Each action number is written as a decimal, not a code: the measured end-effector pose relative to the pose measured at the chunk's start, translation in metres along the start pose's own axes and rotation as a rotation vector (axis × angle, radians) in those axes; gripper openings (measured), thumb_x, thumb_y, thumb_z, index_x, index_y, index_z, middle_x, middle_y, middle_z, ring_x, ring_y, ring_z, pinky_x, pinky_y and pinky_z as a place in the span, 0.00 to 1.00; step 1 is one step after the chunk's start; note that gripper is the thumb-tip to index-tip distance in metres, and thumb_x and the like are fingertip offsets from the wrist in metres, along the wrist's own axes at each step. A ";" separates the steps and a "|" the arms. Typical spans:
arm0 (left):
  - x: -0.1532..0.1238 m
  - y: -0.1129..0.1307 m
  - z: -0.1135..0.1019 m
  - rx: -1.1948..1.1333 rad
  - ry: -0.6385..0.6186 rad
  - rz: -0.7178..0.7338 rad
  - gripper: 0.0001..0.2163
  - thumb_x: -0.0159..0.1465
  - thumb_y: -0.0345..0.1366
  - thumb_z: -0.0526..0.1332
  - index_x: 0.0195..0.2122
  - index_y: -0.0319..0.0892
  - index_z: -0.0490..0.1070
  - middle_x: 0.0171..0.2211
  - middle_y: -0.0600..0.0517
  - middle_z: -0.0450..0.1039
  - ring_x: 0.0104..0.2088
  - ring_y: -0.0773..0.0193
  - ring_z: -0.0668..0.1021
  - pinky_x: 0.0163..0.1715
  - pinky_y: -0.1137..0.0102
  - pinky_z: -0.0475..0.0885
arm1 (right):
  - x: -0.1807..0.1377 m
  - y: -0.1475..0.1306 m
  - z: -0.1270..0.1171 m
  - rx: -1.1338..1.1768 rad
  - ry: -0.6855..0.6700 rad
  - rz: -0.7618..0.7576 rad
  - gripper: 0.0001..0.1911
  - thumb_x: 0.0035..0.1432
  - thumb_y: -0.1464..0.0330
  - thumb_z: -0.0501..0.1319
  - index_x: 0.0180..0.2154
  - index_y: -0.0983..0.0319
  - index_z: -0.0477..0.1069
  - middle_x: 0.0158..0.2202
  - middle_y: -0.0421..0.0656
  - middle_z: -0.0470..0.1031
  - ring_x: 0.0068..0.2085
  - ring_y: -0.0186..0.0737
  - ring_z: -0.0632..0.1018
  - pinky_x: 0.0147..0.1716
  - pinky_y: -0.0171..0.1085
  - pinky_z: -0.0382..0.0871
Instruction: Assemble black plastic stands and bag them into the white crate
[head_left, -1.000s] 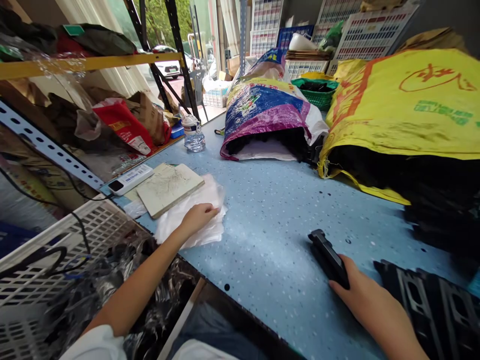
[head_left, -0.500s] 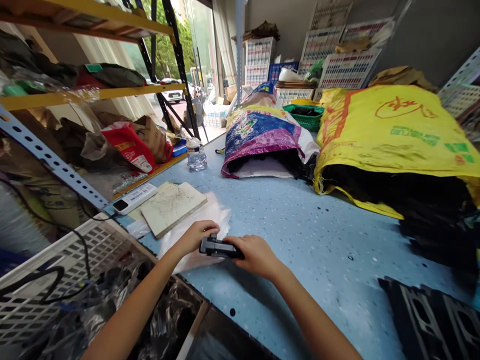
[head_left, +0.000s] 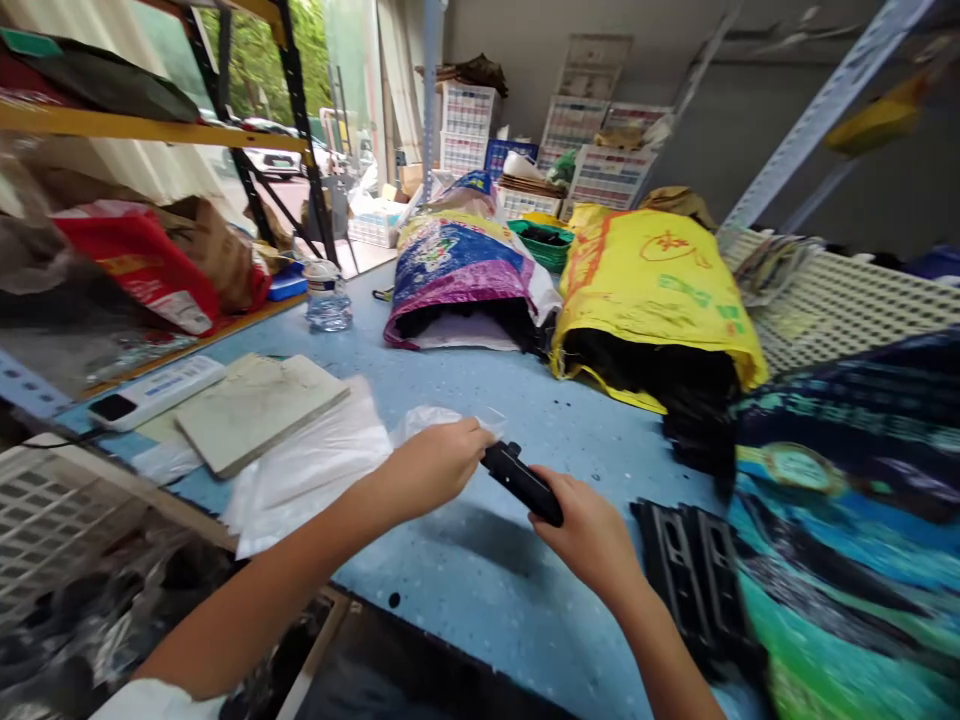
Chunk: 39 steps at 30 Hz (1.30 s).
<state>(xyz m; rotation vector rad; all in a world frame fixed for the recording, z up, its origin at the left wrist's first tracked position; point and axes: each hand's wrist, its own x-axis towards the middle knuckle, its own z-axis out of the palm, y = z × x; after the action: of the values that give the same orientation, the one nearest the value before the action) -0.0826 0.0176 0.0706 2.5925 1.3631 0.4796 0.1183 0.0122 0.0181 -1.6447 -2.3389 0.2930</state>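
Note:
My right hand (head_left: pixel 589 530) grips one end of a long black plastic part (head_left: pixel 523 483), held tilted above the blue table. At the part's other end my left hand (head_left: pixel 439 465) is closed on a thin clear plastic bag (head_left: pixel 426 418), which trails out behind the fingers. Whether the part's tip sits inside the bag's mouth, I cannot tell. A stack of white plastic bags (head_left: pixel 319 465) lies on the table left of my left hand. To the right of my right hand lie several similar black plastic parts (head_left: pixel 694 570), side by side.
A worn pale board (head_left: pixel 262 410) rests partly on the bag stack, beside a white power strip (head_left: pixel 161 388). Farther back are a water bottle (head_left: pixel 328 300), a blue-purple sack (head_left: pixel 457 270) and a yellow sack (head_left: pixel 660 300) spilling black pieces. A teal printed sack (head_left: pixel 847 540) stands right.
The view has turned right. Both hands have moved right with the black part, away from the bag stack. A clear bag now shows in my left hand.

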 end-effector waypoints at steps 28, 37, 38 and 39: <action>0.001 0.056 0.012 -0.070 -0.191 0.466 0.17 0.57 0.26 0.46 0.48 0.46 0.59 0.33 0.50 0.69 0.34 0.63 0.69 0.35 0.69 0.60 | -0.028 0.024 -0.010 1.677 -0.098 0.367 0.15 0.44 0.60 0.57 0.35 0.59 0.62 0.29 0.40 0.72 0.33 0.42 0.75 0.31 0.41 0.68; -0.011 0.014 0.048 -1.233 -0.072 -0.369 0.27 0.55 0.46 0.55 0.54 0.43 0.52 0.52 0.43 0.60 0.50 0.57 0.65 0.46 0.64 0.61 | -0.030 0.009 -0.003 1.570 0.124 0.285 0.23 0.39 0.62 0.62 0.39 0.61 0.62 0.34 0.41 0.72 0.38 0.44 0.73 0.40 0.41 0.65; -0.003 0.019 0.050 -1.363 0.017 -0.340 0.29 0.53 0.47 0.57 0.53 0.42 0.53 0.52 0.43 0.59 0.51 0.56 0.64 0.47 0.64 0.61 | -0.030 0.005 -0.003 1.512 0.107 0.265 0.24 0.39 0.65 0.64 0.40 0.60 0.62 0.37 0.41 0.71 0.40 0.43 0.71 0.42 0.40 0.63; 0.006 0.026 0.051 -1.485 0.094 -0.314 0.30 0.50 0.47 0.59 0.52 0.41 0.54 0.52 0.42 0.60 0.50 0.56 0.65 0.46 0.65 0.61 | -0.028 -0.001 -0.004 1.437 0.093 0.243 0.25 0.39 0.67 0.64 0.42 0.60 0.61 0.39 0.41 0.70 0.43 0.42 0.70 0.44 0.39 0.61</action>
<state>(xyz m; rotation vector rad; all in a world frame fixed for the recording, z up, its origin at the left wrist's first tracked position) -0.0405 0.0077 0.0318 1.1357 0.7964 1.0202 0.1278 -0.0143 0.0192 -1.0395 -1.1301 1.4426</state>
